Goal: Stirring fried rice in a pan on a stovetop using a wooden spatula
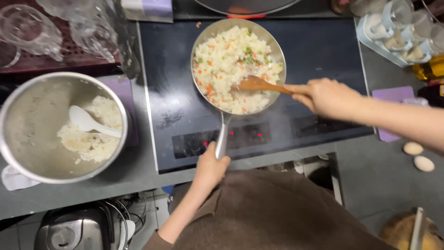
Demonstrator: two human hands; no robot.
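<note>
At the top middle of the frame, a big dark pan (245, 5) is cut off by the edge, so only its bottom rim shows. At the upper left, the clear glass cups (32, 30) run out of the picture. At the upper right, the little jars (402, 32) are cut off too, and what is inside them is too small to tell. The end of the wooden spoon (259, 84) is hidden inside the right hand (326, 97). The left hand (210, 166) covers the end of the pan handle (222, 136). At the bottom right, a round brown thing (411, 234) is blurry and cut off. At the bottom left, a shiny machine (74, 229) is partly out of view.
</note>
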